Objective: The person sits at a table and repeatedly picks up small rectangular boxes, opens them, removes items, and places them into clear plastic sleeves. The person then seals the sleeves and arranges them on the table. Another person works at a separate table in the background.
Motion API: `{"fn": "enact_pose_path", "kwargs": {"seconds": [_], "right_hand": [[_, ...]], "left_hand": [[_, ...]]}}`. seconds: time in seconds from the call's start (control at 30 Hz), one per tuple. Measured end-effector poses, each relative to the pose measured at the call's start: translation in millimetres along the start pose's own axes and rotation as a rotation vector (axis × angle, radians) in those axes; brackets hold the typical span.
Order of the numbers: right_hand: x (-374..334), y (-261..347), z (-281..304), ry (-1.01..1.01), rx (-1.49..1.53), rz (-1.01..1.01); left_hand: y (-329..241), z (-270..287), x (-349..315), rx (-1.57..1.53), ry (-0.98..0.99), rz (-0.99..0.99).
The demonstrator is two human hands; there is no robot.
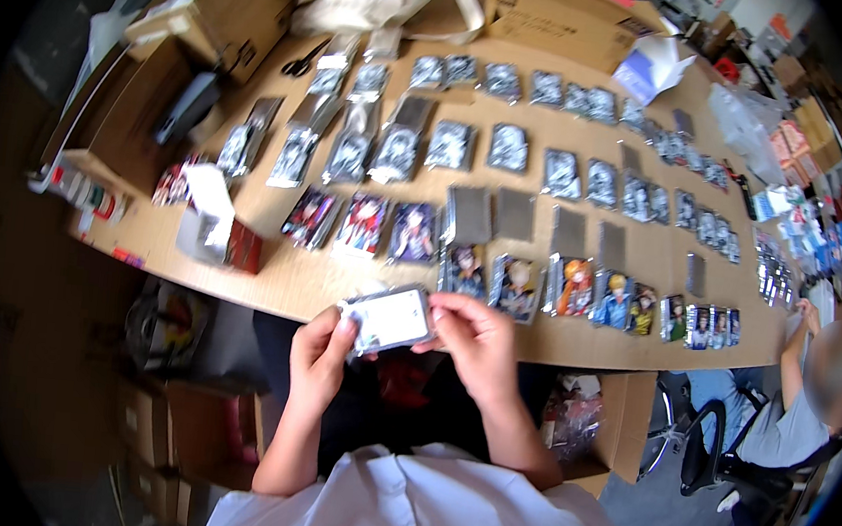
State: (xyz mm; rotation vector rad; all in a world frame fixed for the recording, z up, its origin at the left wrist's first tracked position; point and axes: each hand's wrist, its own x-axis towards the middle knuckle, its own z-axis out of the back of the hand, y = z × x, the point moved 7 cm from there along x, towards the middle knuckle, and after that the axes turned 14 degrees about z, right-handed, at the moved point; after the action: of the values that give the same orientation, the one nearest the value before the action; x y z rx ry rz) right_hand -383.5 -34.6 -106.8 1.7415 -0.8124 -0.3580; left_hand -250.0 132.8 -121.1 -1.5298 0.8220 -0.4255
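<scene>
Near the table's front edge I hold a sleeved card [389,320], white-faced with a dark border and shiny clear plastic around it. My left hand [320,342] grips its left end, thumb on top. My right hand [477,343] is closed at its right edge, thumb and fingers pinching there. Just beyond lie stacks of colourful illustrated cards in clear sleeves, among them a purple-toned stack [413,232], a red-toned stack [362,224] and an orange-haired figure stack [572,286]. Grey card backs [468,215] lie partly over some of them.
Rows of black-and-white card packs [449,145] cover the table behind. At the left are an opened small box [212,220], scissors [304,59] and cardboard boxes [143,118]. A canvas bag [388,5] stands at the back. An open carton [617,421] is below right; another person [793,416] sits at the right.
</scene>
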Motion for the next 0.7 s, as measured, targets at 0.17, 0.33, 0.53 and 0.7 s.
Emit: {"fn": "enact_pose_path", "kwargs": {"seconds": [0.17,0.33,0.53,0.7], "right_hand": [[-1,-5,1,0.062,0.061,-0.086],[-1,-11,2,0.155,0.012,-0.100],[-2,-13,8,0.138,-0.052,-0.077],[9,11,22,0.018,-0.053,-0.079]], "left_hand": [[1,1,-4,-0.033,0.013,0.018],[-2,1,-13,0.050,-0.041,-0.069],[-26,-4,-19,0.411,-0.072,-0.314],[-20,20,-23,0.340,-0.176,-0.297]]}}
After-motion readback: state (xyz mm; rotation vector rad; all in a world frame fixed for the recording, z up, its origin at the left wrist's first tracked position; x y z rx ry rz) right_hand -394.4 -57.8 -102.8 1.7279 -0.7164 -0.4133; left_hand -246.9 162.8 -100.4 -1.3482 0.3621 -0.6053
